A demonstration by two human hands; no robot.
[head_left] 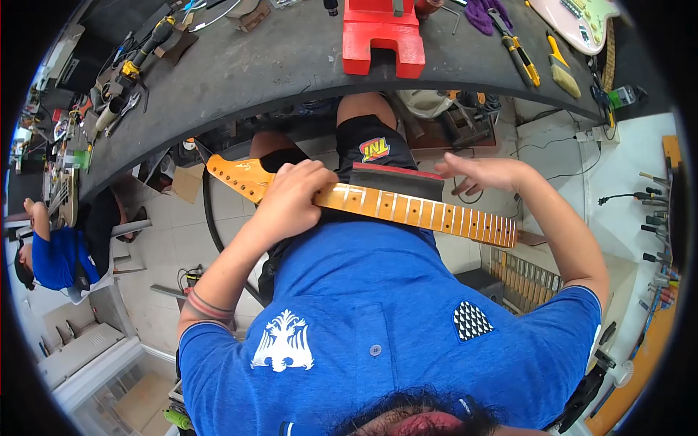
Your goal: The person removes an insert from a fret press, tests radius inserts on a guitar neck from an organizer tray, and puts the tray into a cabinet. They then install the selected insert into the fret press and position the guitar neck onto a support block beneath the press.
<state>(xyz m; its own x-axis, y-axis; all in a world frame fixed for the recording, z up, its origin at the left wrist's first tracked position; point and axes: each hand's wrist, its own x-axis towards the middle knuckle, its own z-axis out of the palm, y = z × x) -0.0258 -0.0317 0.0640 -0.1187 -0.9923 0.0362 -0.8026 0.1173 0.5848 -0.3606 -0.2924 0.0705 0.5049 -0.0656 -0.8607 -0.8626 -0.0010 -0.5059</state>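
A maple guitar neck [407,208] lies slantwise across my lap, fretboard up, its headstock [236,176] toward the left. My left hand [294,196] is wrapped round the neck just below the headstock. Beyond the frets, over my thigh, is a long black bar with a red edge [398,182]. My right hand [483,174] is at the bar's right end, fingers stretched out and apart; whether the fingertips touch the bar I cannot tell.
Ahead is a dark workbench [247,80] with a red vise [383,43], a yellow-handled brush [561,67], a yellow-black cutter [520,58] and a pink guitar body [578,22]. A co-worker [62,251] sits at the left. Tools hang on the right wall.
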